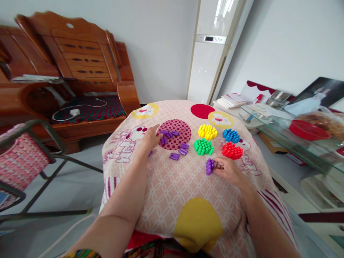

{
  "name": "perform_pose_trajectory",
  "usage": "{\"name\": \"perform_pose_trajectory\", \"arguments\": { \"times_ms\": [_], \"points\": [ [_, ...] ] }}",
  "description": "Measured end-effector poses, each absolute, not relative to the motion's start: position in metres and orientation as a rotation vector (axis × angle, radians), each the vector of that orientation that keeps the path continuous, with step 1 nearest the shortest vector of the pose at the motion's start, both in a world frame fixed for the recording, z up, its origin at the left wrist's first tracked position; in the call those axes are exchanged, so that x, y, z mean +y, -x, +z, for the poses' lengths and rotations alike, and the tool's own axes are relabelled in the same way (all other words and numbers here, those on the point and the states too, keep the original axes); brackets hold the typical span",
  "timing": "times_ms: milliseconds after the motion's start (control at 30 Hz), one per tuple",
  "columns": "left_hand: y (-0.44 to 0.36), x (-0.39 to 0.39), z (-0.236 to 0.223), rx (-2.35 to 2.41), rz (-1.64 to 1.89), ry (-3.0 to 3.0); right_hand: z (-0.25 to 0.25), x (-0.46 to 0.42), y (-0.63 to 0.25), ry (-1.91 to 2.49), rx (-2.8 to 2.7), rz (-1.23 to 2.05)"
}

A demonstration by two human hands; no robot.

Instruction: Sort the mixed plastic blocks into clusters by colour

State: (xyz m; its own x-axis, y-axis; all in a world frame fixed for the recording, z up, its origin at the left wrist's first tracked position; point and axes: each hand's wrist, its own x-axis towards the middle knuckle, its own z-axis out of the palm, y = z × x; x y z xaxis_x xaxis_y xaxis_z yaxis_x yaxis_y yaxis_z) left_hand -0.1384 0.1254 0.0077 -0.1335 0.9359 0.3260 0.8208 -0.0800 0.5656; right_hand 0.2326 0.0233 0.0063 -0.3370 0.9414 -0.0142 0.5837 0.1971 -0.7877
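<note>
My left hand [151, 139] rests on the patterned cloth [172, 186], fingers stretched toward loose purple pegs [167, 135] lying on a dark red checked circle. Two more purple peg pairs [178, 153] lie a little nearer. My right hand [228, 170] pinches the edge of a standing cluster of purple pegs [210, 166]. Beyond it stand grouped pegs in green [203, 146], yellow [207, 132], blue [231, 135] and red [232, 150].
A wooden bench [80, 71] stands at the back left, a metal-framed chair [29, 161] at the left. A glass table [295, 129] with a red bowl and papers is on the right. A white cabinet unit [212, 50] stands behind.
</note>
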Motion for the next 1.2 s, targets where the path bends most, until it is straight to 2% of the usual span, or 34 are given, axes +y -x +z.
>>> {"name": "perform_pose_trajectory", "arguments": {
  "times_ms": [233,533,667,800,967,1200],
  "points": [
    [0.116,0.127,0.012,1.797,0.718,-2.161,0.006,0.023,-0.233,1.398,-2.017,0.965],
    [0.11,0.1,0.027,1.663,0.594,-2.191,0.005,0.023,-0.233,1.384,-2.006,1.01],
    [0.103,0.097,0.037,1.576,0.774,-2.156,0.001,0.024,-0.234,1.367,-2.0,1.033],
    [0.073,0.087,0.038,1.21,0.991,-2.079,-0.001,0.025,-0.234,1.379,-1.979,1.035],
    [0.013,0.063,0.019,0.942,0.87,-2.069,0.002,0.025,-0.235,1.402,-1.99,1.015],
    [-0.021,0.05,0.002,0.984,0.79,-2.167,0.004,0.026,-0.234,1.441,-2.012,0.979]
  ]
}}
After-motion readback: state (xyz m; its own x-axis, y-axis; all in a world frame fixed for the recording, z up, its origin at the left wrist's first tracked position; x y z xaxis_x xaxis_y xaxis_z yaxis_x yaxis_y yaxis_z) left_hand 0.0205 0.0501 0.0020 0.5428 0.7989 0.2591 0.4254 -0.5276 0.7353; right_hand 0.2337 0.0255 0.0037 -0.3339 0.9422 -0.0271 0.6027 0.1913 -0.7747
